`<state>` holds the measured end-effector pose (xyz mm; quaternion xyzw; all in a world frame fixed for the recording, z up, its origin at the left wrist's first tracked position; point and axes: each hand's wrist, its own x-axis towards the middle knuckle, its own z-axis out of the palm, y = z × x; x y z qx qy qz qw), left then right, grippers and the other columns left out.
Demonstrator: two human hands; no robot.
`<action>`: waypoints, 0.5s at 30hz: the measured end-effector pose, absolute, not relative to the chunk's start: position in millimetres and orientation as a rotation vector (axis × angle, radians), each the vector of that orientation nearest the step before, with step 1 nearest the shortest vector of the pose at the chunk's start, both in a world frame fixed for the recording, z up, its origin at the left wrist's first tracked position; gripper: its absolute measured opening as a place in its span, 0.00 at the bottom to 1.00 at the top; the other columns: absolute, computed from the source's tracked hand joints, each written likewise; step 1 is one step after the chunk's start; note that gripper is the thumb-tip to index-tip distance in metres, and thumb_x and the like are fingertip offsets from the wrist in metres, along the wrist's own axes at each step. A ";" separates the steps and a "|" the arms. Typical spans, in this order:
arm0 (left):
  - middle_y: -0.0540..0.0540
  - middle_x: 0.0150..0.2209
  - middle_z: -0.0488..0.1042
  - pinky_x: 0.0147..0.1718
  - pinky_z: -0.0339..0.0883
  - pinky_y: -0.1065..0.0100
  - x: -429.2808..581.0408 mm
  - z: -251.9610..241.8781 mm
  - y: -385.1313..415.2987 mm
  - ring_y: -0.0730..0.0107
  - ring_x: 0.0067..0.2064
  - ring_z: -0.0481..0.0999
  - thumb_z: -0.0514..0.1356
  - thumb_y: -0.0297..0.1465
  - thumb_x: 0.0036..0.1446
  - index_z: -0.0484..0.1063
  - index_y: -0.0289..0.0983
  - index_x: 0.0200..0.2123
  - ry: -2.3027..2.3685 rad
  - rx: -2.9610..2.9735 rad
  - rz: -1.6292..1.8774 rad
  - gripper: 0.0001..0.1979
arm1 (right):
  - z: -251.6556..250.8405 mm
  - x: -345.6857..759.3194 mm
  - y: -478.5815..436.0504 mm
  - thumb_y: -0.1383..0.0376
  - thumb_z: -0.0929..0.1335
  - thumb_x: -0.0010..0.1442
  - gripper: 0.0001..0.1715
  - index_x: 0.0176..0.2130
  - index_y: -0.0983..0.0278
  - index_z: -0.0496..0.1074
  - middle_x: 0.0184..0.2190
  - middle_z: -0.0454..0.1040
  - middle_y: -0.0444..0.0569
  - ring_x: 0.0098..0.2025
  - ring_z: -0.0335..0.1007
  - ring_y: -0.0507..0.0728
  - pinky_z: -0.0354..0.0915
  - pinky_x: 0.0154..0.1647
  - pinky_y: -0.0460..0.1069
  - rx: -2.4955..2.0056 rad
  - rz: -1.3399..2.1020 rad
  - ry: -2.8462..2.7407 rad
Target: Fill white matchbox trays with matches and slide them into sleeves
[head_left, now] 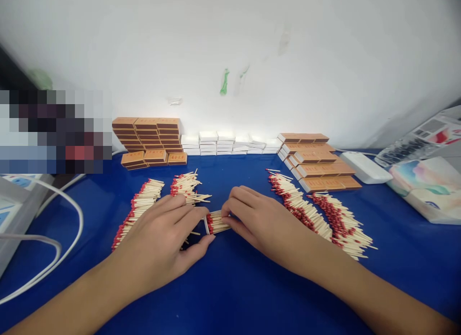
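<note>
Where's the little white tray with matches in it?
In the head view, the white tray is near the middle, between the left hand and the right hand, with the white stacks farther back by the wall.

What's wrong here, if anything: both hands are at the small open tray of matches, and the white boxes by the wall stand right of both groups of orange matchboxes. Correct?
Not quite: the head view shows the white boxes between the left matchboxes and the right matchboxes. The left hand and right hand are at the tray of matches, as you say.
</note>
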<state>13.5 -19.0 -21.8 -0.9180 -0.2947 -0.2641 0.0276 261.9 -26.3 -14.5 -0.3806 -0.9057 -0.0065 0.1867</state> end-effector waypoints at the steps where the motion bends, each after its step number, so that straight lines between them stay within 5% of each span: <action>1: 0.44 0.38 0.81 0.42 0.73 0.56 13.7 -21.4 -18.9 0.57 0.41 0.78 0.64 0.32 0.71 0.78 0.34 0.49 -0.911 -2.839 -0.813 0.08 | -14.2 261.4 -27.0 0.73 0.69 0.74 0.07 0.42 0.66 0.76 0.40 0.77 0.53 0.41 0.74 0.59 0.72 0.40 0.52 -1.079 0.024 -2.550; 15: 0.45 0.37 0.79 0.41 0.71 0.58 13.1 -19.8 -21.1 0.58 0.40 0.77 0.63 0.32 0.72 0.77 0.35 0.49 -0.899 -2.852 -0.805 0.07 | -17.6 271.8 -20.6 0.70 0.70 0.74 0.03 0.43 0.64 0.75 0.43 0.75 0.50 0.41 0.74 0.56 0.70 0.41 0.51 -1.113 0.314 -2.464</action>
